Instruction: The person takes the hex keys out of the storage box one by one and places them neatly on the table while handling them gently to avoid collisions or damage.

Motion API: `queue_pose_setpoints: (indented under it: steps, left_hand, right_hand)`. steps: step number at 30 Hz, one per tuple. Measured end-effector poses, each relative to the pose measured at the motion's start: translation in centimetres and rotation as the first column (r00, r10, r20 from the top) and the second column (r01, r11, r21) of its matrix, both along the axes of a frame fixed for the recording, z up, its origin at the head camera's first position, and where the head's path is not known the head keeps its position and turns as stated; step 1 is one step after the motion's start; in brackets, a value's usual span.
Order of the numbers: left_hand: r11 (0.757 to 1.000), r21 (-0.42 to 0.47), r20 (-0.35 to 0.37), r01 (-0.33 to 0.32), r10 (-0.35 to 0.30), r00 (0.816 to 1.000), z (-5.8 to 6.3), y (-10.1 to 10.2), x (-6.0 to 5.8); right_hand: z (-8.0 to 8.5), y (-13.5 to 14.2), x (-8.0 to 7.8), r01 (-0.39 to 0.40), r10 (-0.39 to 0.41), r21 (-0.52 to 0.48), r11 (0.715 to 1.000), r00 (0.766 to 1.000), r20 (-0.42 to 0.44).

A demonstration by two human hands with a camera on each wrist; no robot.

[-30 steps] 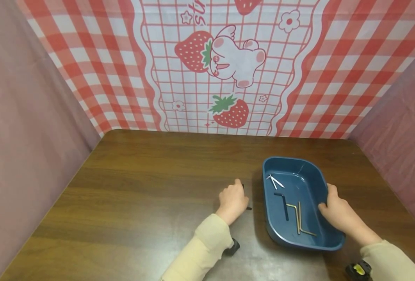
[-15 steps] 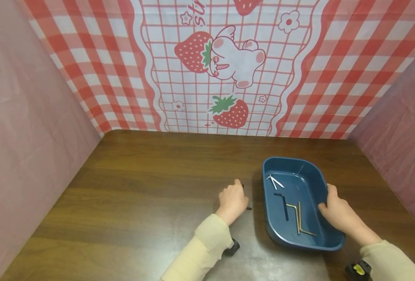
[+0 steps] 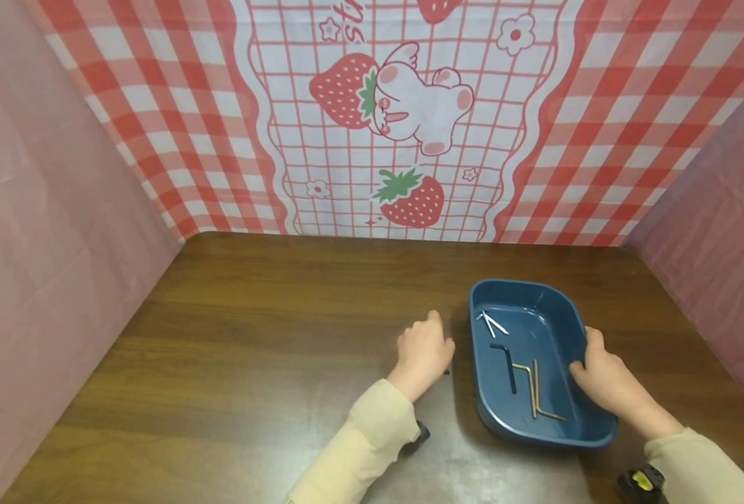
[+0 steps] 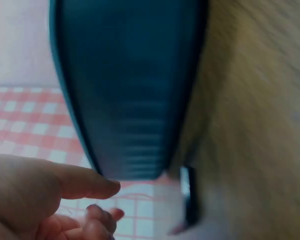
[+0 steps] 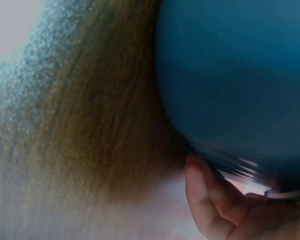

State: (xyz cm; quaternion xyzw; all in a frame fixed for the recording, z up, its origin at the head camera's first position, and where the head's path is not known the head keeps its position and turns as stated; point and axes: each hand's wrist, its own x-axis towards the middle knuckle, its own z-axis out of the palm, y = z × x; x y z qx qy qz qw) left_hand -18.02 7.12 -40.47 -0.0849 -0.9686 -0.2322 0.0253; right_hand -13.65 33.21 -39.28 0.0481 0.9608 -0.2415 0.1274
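While right hand [image 3: 607, 378] grips tray [image 3: 554, 350], left hand [image 3: 422, 353] hovers.

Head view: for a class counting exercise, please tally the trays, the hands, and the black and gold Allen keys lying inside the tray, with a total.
Blue tray: 1
Black Allen key: 1
Gold Allen keys: 2
Hands: 2, left hand and right hand
Total: 6
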Motion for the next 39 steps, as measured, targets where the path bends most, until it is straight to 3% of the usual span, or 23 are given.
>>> queue_pose_setpoints:
  steps: [5,11,14,18,24,27,31,35,39]
  left_hand:
    - [0.997,-0.015,-0.101,0.077,-0.078,0.992,1.2,0.9,0.6]
    - [0.981,-0.098,-0.308,0.165,-0.188,0.933,2.4,2.0,1.3]
    - [0.968,-0.146,-0.325,0.206,-0.244,0.914,2.8,2.6,1.5]
    - [0.921,-0.220,-0.279,0.322,-0.376,0.884,3.2,3.4,1.6]
    - [0.810,-0.326,-0.154,0.486,-0.553,0.818,3.6,4.7,1.9]
    - [0.746,-0.390,-0.113,0.540,-0.621,0.776,3.4,5.4,2.0]
    - [0.676,-0.444,-0.060,0.588,-0.678,0.733,2.9,6.1,2.0]
    - [0.639,-0.457,0.032,0.618,-0.683,0.730,2.6,6.6,1.6]
    - [0.631,-0.460,0.138,0.625,-0.645,0.752,2.5,7.0,1.0]
  right_hand:
    - [0.0,-0.1,0.0,0.006,-0.006,0.000,1.000,1.000,0.006]
    - [-0.1,-0.1,0.1,0.003,-0.003,0.012,1.000,1.000,-0.013]
    - [-0.1,-0.1,0.1,-0.006,0.006,0.025,1.000,1.000,-0.028]
    - [-0.1,-0.1,0.2,-0.006,0.007,0.025,1.000,0.999,-0.033]
    - [0.1,-0.2,0.2,-0.004,0.005,0.028,1.000,0.999,-0.032]
    - [0.0,-0.2,0.1,0.000,0.002,0.039,0.999,0.999,-0.049]
    - [-0.2,-0.1,0.0,0.001,0.002,0.058,0.998,0.998,-0.062]
    - [-0.1,-0.1,0.0,0.002,0.002,0.066,0.998,0.998,-0.056]
    - [-0.1,-0.2,0.1,0.001,0.004,0.068,0.998,0.998,-0.069]
